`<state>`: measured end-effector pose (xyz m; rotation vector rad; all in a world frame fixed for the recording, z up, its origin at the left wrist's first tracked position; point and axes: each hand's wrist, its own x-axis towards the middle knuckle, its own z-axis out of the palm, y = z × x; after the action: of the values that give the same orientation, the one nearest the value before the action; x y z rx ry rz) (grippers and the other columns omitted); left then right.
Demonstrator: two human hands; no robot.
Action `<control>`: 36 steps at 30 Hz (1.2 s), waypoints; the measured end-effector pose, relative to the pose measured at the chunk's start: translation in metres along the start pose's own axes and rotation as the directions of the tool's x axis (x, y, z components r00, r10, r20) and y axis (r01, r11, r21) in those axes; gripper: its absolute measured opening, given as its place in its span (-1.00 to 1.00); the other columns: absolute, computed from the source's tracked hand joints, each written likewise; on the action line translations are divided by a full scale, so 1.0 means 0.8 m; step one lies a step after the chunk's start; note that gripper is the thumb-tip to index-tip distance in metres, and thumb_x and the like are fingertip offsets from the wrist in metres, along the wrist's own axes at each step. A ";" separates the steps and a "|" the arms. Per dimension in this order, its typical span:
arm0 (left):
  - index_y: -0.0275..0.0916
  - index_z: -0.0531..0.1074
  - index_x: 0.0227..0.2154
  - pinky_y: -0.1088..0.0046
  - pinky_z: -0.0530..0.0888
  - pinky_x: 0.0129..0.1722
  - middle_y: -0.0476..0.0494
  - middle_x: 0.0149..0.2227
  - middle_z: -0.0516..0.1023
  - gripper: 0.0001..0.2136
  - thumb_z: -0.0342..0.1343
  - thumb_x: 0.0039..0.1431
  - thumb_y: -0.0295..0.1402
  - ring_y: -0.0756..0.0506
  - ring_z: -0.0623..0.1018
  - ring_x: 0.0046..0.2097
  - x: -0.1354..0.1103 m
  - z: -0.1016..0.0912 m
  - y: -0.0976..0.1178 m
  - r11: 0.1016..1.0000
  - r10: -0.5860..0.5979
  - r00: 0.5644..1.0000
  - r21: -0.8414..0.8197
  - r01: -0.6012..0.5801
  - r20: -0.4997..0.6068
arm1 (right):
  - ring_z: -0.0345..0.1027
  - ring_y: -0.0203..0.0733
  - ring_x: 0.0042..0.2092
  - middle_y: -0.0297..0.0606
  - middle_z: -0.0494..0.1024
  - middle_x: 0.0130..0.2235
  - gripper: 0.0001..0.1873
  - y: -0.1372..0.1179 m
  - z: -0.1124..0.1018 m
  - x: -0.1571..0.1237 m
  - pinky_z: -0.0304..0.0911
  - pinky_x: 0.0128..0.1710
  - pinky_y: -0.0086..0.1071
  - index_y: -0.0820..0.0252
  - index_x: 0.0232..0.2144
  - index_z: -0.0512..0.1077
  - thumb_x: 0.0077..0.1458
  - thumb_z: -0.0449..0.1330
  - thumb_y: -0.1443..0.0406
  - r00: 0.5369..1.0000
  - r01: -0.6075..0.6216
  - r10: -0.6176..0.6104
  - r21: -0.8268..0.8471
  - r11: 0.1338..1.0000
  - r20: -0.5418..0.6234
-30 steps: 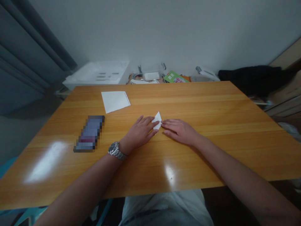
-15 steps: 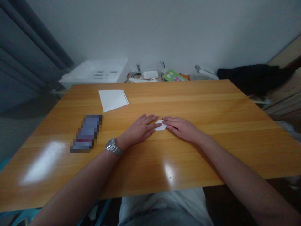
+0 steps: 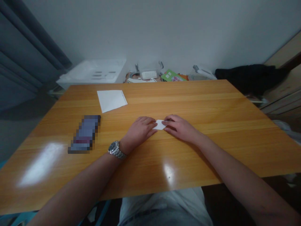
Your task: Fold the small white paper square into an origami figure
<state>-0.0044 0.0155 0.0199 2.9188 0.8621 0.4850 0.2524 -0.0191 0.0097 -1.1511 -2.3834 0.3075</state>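
A small piece of folded white paper (image 3: 160, 125) lies on the wooden table between my two hands. My left hand (image 3: 142, 130), with a metal watch (image 3: 116, 149) on its wrist, has its fingers bent at the paper's left end. At the right end, the fingers and thumb of my right hand (image 3: 180, 127) close on the paper's edge. Both sets of fingertips cover the ends of the paper, so only its middle shows. Its fold lines are too small to make out.
On the wooden table (image 3: 199, 103) a white sheet (image 3: 111, 100) with a perforated edge lies at the back left. A blurred-out phone-like device (image 3: 86, 133) rests nearer, left of my arm. Behind the table are a white plastic basin (image 3: 94, 70) and a green booklet (image 3: 172, 76).
My left fingers, stretched over the paper before, have drawn back and curled at its left end. My right fingers have bent more around the right end. The view has shifted slightly.
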 end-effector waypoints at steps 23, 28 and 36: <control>-0.22 0.52 -0.06 0.21 0.41 0.07 -0.20 -0.02 0.56 -0.76 0.03 0.42 -0.23 -0.18 0.52 0.01 0.007 0.009 0.006 0.999 -0.003 1.000 -0.049 0.003 -0.007 | 0.48 -0.10 -0.09 -0.17 0.59 -0.12 -0.84 0.003 0.015 0.008 0.41 -0.05 -0.16 0.08 -0.22 0.61 0.31 0.20 0.26 0.996 0.020 -0.001 0.194 0.981 -0.093; -0.20 0.51 -0.10 0.21 0.39 0.03 -0.15 -0.06 0.57 -0.77 0.00 0.44 -0.22 -0.18 0.51 -0.04 0.008 0.011 0.010 0.999 -0.040 0.999 -0.033 0.039 -0.022 | 0.46 -0.12 -0.09 -0.19 0.58 -0.14 -0.84 0.001 0.014 0.009 0.40 -0.05 -0.19 0.09 -0.24 0.59 0.32 0.19 0.28 0.995 0.020 0.003 0.227 0.974 -0.102; -0.21 0.51 -0.15 0.25 0.40 -0.03 -0.15 -0.10 0.57 -0.79 0.02 0.43 -0.25 -0.16 0.52 -0.07 0.010 0.016 0.014 0.987 -0.128 0.990 -0.102 0.123 -0.050 | 0.43 -0.08 -0.08 -0.16 0.55 -0.15 -0.88 -0.003 0.014 0.013 0.37 -0.03 -0.16 0.12 -0.27 0.54 0.30 0.19 0.30 0.995 -0.012 0.032 0.215 0.977 -0.092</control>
<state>0.0117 0.0109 0.0115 2.7531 0.9917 0.5852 0.2399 -0.0125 0.0042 -1.0683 -2.1953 0.4935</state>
